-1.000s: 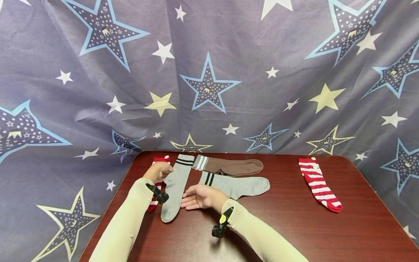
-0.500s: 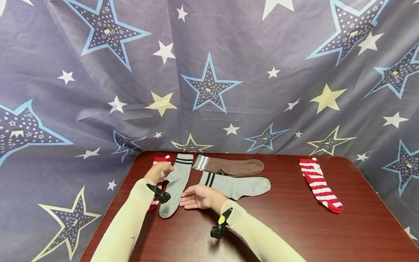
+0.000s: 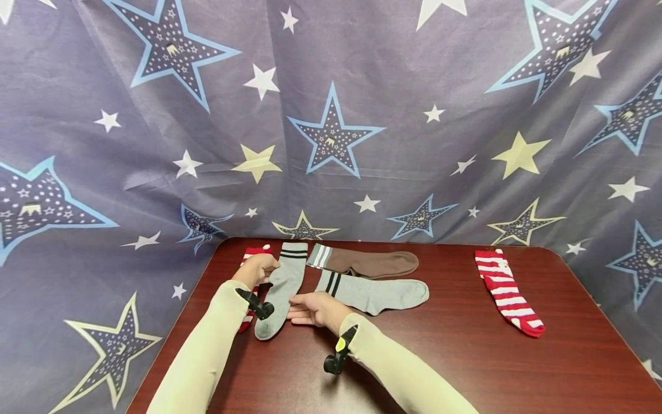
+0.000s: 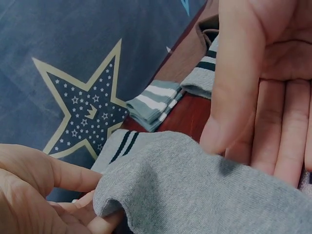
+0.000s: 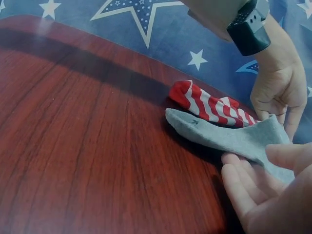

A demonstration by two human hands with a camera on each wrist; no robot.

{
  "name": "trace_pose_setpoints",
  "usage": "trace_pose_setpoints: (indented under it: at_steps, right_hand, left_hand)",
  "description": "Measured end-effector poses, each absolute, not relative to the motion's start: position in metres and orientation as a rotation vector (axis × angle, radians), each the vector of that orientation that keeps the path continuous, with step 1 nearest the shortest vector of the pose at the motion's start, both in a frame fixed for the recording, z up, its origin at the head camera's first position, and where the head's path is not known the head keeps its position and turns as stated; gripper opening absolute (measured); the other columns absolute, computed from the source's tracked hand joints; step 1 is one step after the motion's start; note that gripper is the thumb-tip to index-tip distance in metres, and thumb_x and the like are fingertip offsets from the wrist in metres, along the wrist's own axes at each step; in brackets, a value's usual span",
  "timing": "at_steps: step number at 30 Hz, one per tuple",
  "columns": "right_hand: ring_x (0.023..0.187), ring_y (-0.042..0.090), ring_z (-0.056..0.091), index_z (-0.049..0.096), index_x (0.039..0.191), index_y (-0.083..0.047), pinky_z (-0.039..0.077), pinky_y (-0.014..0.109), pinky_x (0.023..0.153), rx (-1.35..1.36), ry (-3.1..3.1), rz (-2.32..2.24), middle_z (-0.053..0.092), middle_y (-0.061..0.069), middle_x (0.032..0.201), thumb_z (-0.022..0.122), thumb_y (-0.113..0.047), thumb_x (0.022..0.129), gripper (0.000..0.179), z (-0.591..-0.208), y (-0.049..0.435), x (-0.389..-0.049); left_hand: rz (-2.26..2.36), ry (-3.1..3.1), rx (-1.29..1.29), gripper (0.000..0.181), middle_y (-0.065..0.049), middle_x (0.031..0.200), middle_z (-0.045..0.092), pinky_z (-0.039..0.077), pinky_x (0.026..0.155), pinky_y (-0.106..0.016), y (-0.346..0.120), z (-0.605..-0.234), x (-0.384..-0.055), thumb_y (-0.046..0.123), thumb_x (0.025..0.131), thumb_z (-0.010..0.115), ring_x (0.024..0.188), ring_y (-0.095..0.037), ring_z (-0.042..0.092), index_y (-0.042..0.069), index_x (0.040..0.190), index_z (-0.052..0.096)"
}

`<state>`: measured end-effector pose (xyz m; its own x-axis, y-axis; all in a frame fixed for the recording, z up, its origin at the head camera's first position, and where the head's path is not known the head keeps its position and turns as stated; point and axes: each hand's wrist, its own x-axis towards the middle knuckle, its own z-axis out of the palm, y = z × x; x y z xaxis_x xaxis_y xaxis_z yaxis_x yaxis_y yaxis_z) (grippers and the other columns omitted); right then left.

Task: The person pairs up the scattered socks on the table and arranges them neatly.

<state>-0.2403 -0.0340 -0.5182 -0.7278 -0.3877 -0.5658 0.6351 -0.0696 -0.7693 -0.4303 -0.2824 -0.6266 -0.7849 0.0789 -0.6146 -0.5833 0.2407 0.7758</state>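
Note:
A grey sock (image 3: pixel 283 293) with two black cuff stripes lies lengthwise between my hands, its middle slightly raised. My left hand (image 3: pixel 256 270) pinches its left edge near the heel, where the fabric bunches in the left wrist view (image 4: pixel 109 195). At the opposite edge, my right hand (image 3: pixel 318 309) holds the sock between thumb and fingers: straight fingers (image 5: pixel 243 180) reach beneath it and the thumb lies over the edge. A red-and-white striped sock (image 5: pixel 209 105) lies just left of the grey one, partly hidden by my left hand.
Right of my hands, another grey sock (image 3: pixel 383 294) lies sideways below a brown sock (image 3: pixel 369 263) with a striped grey cuff. A second red-and-white sock (image 3: pixel 509 293) lies far right on the wooden table (image 3: pixel 439 362). A starry curtain (image 3: pixel 393 115) hangs behind.
The grey sock's toe has shifted slightly away from the table's front. My right hand has moved a little left, and its thumb has come closer to its fingers.

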Motion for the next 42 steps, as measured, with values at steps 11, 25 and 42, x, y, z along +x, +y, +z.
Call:
trace_pose_setpoints:
  at_steps: [11,25,42]
  right_hand:
    - [0.107,0.028,0.072,0.065,0.103,0.000,0.056,0.043,0.103,0.304,1.554,-1.848,0.070,0.026,0.120,0.058,-0.006,0.098,0.011,-0.522,-0.038,-0.243]
    - [0.080,0.011,0.069,0.068,0.100,-0.007,0.057,0.037,0.098,0.188,1.538,-1.797,0.071,0.000,0.086,0.055,-0.017,0.103,0.016,-0.523,-0.032,-0.245]
    - [0.074,0.008,0.062,0.064,0.113,-0.007,0.053,0.023,0.071,0.106,1.585,-1.783,0.066,-0.005,0.081,0.059,-0.003,0.096,0.018,-0.522,-0.020,-0.247]
  left_hand:
    - [1.584,1.977,-0.468,0.016,-0.003,0.097,0.076,0.056,0.091,-0.041,-0.297,-0.652,-0.445,0.012,0.092,0.058,0.094,-0.020,0.070,0.010,0.099,0.072]
    - [1.466,1.963,-0.476,0.054,-0.023,0.159,0.039,0.045,0.114,-0.045,-0.258,-0.567,-0.381,0.015,0.093,0.056,0.139,-0.038,0.048,-0.006,0.142,0.048]
    - [1.543,1.963,-0.521,0.053,-0.027,0.162,0.030,0.031,0.124,-0.045,-0.222,-0.503,-0.325,0.010,0.095,0.050,0.147,-0.037,0.035,-0.009,0.144,0.044]
